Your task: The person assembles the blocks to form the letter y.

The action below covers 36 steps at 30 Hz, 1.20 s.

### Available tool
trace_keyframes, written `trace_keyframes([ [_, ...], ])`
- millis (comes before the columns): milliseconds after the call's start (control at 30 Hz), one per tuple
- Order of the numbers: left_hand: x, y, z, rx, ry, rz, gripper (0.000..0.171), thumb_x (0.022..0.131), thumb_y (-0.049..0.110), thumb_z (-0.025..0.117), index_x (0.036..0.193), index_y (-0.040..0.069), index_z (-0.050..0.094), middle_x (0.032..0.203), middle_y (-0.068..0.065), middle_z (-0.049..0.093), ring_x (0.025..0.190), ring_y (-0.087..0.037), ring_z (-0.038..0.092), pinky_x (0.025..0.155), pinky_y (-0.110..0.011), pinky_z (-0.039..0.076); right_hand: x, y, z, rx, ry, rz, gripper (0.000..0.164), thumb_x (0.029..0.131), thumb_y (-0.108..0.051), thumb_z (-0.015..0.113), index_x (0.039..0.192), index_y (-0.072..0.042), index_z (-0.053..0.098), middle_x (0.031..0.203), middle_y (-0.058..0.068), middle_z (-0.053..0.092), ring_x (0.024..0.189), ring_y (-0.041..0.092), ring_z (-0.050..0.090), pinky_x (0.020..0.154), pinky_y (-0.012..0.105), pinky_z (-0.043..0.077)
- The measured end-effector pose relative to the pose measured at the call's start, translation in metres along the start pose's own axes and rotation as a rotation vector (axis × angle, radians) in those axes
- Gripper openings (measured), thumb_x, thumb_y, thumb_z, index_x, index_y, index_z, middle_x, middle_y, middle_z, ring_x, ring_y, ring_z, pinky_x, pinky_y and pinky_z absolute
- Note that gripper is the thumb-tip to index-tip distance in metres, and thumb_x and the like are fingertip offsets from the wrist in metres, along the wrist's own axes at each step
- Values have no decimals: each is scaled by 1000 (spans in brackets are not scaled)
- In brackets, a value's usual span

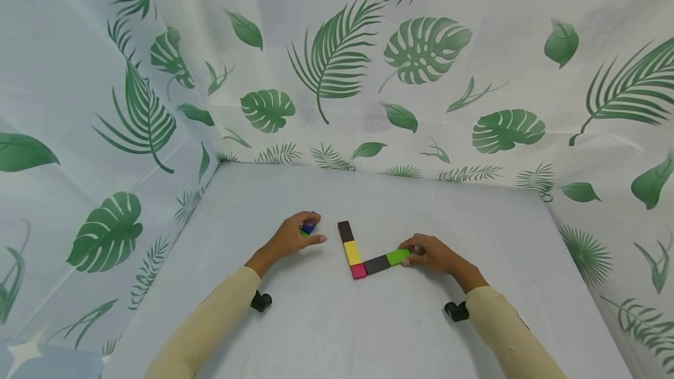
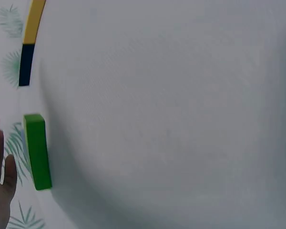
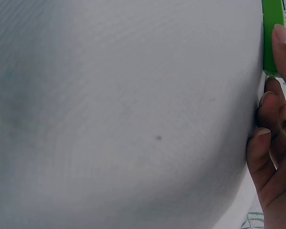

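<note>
Five flat blocks form a bent row on the white surface. One arm has a black block (image 1: 345, 231), a yellow block (image 1: 351, 253) and a red block (image 1: 358, 271) at the corner. Another black block (image 1: 376, 265) and a green block (image 1: 397, 257) make the other arm. My right hand (image 1: 432, 253) pinches the outer end of that green block between thumb and fingers. To the left, my left hand (image 1: 296, 234) curves loosely beside a blue block (image 1: 308, 228) and a second green block (image 2: 37, 150). A gap shows between its fingers and this green block in the left wrist view.
The white covered table (image 1: 337, 332) meets leaf-printed cloth walls (image 1: 326, 34) at the back and sides. A small black wrist device (image 1: 261, 301) hangs under the left sleeve, another black device (image 1: 456, 311) under the right.
</note>
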<state>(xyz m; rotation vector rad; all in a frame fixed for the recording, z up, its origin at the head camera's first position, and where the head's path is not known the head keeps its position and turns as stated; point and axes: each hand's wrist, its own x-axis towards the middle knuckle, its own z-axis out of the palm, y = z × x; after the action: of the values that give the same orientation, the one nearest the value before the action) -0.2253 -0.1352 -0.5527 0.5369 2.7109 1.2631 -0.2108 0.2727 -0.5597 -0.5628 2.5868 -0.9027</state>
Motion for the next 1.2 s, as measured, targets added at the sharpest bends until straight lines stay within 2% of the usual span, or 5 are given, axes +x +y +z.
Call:
trace_keyframes([
  [167,-3,-14,-11,25,-18,-83,74,81,50,80,140,13,56,141,-7,58,134,-26,52,113,-47,40,1,0,1,-9,1,-7,38,86,-34,79,122,-21,70,99,-5,60,86,16,50,75,30,43],
  [500,-10,-35,-27,105,-88,-136,79,81,46,82,142,5,52,141,-13,56,136,-32,48,115,-51,36,0,-1,0,6,1,3,38,86,-33,79,121,-21,70,99,-4,60,86,17,49,75,29,43],
  [700,-11,-39,-31,139,-112,-137,72,80,43,83,137,6,58,135,-12,59,132,-32,51,113,-51,38,1,1,1,-2,2,1,38,86,-32,79,121,-22,70,98,-5,60,86,17,49,75,29,43],
  [967,-10,-40,-35,106,-126,-140,58,80,32,86,128,7,62,126,-8,62,118,-27,58,105,-45,46,0,0,1,-1,2,1,37,86,-32,79,121,-22,70,97,-5,59,87,17,49,75,29,43],
  [1200,-9,-40,-36,111,-162,-146,43,81,22,85,116,9,64,114,-5,63,108,-22,58,100,-44,47,0,-2,0,-5,-4,8,37,86,-31,79,121,-21,70,98,-5,60,87,17,49,76,29,43],
])
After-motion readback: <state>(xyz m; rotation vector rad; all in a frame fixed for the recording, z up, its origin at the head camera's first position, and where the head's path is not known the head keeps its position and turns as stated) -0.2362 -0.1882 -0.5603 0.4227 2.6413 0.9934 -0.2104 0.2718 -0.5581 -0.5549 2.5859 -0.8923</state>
